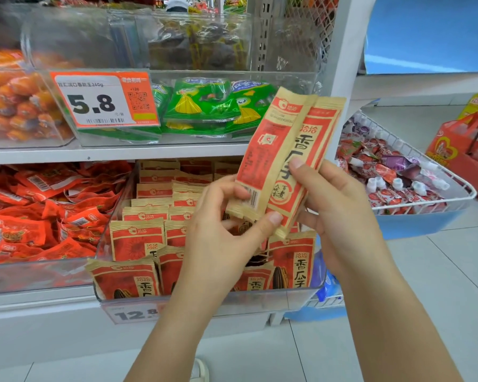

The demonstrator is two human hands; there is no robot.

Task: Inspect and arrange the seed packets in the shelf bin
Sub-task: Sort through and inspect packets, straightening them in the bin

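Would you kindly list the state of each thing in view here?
Held seed packets: two, sealed, tilted, raised above the bin.
Left hand: pinches the packets' lower end.
Right hand: grips the packets' right edge.
Shelf bin: filled with upright packets.
Wire basket: full of pouches.

- the held seed packet (290, 161) is kraft tan with red panels, black characters down its front, and a black-and-white barcode near the lower end.
- seed packets in the bin (138, 241) show the same tan and red, with a faint sunflower pattern and dark striped seeds printed low.
- the price card (105, 99) is orange with a white panel, bold black "5.8", and a yellow-green strip.
- green packets (204, 106) carry yellow shapes.
- snack packs on the left (39, 210) are bright red-orange.
- the wire basket (425, 172) is white, its pouches (392, 172) red, white and purple.
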